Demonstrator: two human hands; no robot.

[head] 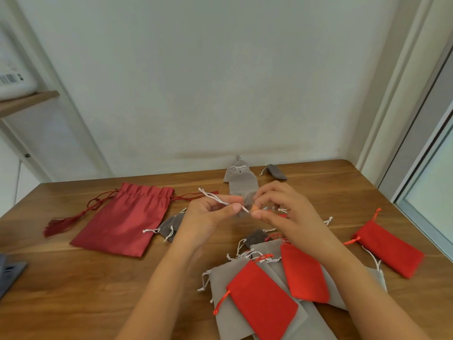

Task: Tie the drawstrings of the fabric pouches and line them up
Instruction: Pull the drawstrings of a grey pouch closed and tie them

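Far left, a wooden shelf (29,100) carries a white box (12,79), and a dark grey object (9,271) pokes in at the near-left edge of the wooden table (73,278). First up on the table is the big dark red pouch (127,222), lying flat with its mouth gathered toward the wall and its tassel (58,225) trailing off to the left. Just beside its right edge sits a small dark grey pouch (171,225), white cords loose.

Now the left hand (208,217), raised above the table: thumb and forefinger are pressed together, pinching the white drawstring (215,198), whose loose end sticks up and to the left. The other fingers curl toward the palm. The cord runs across to the right hand (289,214), where thumb and a fingertip pinch it too, the remaining fingers loosely bent and fanned. Between the two hands hangs the little grey pouch (247,201), blurred, so the knot itself cannot be made out.

Behind it, by the wall, two grey pouches with bows (241,180) stand one behind the other, and a darker grey pouch (277,171) lies just right of them. Nearer the person, under the forearms, a heap of grey pouches (220,285) overlaps, with two bright red pouches (264,305) on top. Well apart to the right lies another red pouch (389,249), and past the table edge, a window frame (421,204).
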